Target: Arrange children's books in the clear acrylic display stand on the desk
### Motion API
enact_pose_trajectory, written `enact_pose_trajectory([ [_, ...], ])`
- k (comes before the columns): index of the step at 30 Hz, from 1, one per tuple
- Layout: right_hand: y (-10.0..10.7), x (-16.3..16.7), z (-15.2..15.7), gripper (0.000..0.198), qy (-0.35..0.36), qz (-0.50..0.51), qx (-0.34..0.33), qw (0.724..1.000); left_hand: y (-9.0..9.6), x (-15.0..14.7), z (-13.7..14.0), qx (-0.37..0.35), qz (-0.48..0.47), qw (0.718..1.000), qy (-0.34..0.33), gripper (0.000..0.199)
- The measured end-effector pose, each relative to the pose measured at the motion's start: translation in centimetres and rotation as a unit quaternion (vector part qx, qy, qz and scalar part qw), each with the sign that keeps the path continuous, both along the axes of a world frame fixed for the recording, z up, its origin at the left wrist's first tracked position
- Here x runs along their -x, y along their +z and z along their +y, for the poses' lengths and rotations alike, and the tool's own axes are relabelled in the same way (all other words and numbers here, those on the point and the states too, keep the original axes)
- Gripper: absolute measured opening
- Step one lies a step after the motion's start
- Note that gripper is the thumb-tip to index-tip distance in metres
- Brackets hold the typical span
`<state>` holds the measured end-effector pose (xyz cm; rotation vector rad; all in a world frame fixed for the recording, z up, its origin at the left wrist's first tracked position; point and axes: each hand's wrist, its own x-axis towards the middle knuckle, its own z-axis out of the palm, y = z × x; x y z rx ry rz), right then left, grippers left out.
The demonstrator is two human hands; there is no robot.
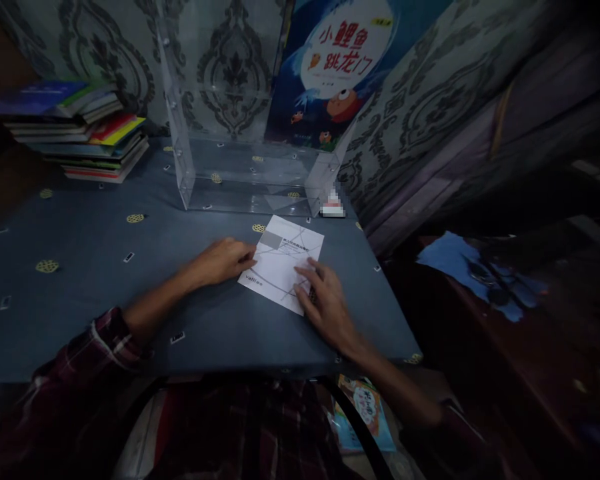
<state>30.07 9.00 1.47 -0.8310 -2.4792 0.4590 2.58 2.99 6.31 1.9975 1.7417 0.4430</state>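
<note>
A white booklet (pixel 285 263) with grey lines, a grey block and small print lies slightly turned on the blue-grey tablecloth. My left hand (pixel 225 260) is at its left edge, fingers bent and close together, pinching that edge. From the right, my right hand (pixel 327 303) reaches over the opposite edge. Its fingers are apart and their tips rest on the booklet's surface. The undersides of both hands are hidden.
Behind the booklet stands a clear acrylic rack (pixel 250 197), with a blue picture book (pixel 300 120) upright in it. A stack of books (pixel 95 140) sits at the back left. The table's right edge (pixel 397 300) drops off beside a lower dark red surface holding a blue cloth (pixel 460 263).
</note>
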Motion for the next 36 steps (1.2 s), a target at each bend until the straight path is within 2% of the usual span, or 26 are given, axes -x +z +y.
enact_pose_trajectory([
  [3, -0.7, -0.4, 1.9, 0.051, -0.049, -0.039, 0.009, 0.998, -1.4, -0.5, 0.3, -0.110, 0.061, 0.992, 0.029, 0.017],
  [6, -1.0, -0.5, 2.9, 0.051, -0.009, -0.052, 0.022, 0.998, -2.4, -0.4, 0.5, -0.155, 0.075, 0.985, -0.005, 0.018],
  [10, -0.8, -0.3, 3.1, 0.046, 0.054, -0.066, 0.032, 0.996, -2.7, 0.2, 0.7, -0.151, 0.058, 0.987, 0.024, 0.021],
  [13, -0.8, 0.3, 3.1, 0.047, 0.075, -0.076, 0.028, 0.994, -3.0, 0.7, 0.9, -0.163, 0.070, 0.983, 0.055, 0.018],
  [18, -0.8, 2.2, 3.3, 0.047, 0.107, -0.083, 0.031, 0.990, -3.8, 1.6, 1.2, -0.176, 0.089, 0.976, 0.097, 0.020],
  [22, 0.1, 4.4, 4.1, 0.049, 0.136, -0.102, 0.038, 0.985, -4.1, 2.1, 1.2, -0.168, 0.113, 0.973, 0.115, 0.023],
  [29, 0.7, 8.9, 7.0, 0.055, 0.145, -0.117, 0.014, 0.982, -3.8, 1.6, 1.1, -0.146, 0.145, 0.971, 0.123, 0.025],
  [33, 0.3, 8.9, 7.8, 0.058, 0.091, -0.130, 0.011, 0.987, -3.4, 1.2, 1.1, -0.132, 0.168, 0.969, 0.122, 0.025],
  [36, 0.3, 7.9, 7.4, 0.057, 0.079, -0.136, -0.001, 0.988, -3.1, 1.0, 1.0, -0.119, 0.166, 0.970, 0.129, 0.027],
])
